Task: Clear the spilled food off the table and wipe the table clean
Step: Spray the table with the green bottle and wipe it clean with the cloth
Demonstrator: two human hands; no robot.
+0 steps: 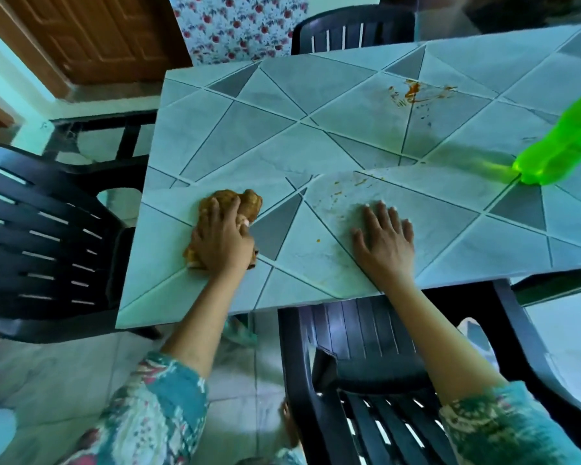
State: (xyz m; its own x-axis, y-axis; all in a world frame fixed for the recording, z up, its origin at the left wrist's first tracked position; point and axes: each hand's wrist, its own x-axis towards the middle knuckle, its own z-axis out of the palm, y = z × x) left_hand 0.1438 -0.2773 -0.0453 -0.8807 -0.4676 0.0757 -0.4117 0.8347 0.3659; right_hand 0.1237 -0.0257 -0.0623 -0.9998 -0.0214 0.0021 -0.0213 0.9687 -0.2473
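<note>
A dark plastic chair (31, 229) stands at the left end of the desk (282, 146), whose top is patterned in pale and grey triangles. Near the desk's front left corner lies a crumpled orange-brown cloth (230, 206). The person's left hand (222, 245) sits on top of it, fingers curled over the wad and gripping it against the surface. The far end of the cloth sticks out beyond the fingertips.

Just right of that hand, between the two hands, a tiny orange crumb (318, 240) lies on the desk. The right hand (388, 238) lies flat near the front edge, palm down, fingers straight and slightly spread, holding nothing. Beyond its fingertips the surface looks faintly streaked, with small orange specks (336, 193).

The main spilled food (411, 90), an orange smear with scattered flecks, lies well beyond the right hand towards the far side of the desk. It is well apart from the cloth. A second dark chair (366, 364) stands below the front edge, under the right forearm.

At the far right a translucent bright green bottle (564, 146) has its base on the desk and appears tilted. It is blurred, and I cannot tell what is in it or how full it is.
</note>
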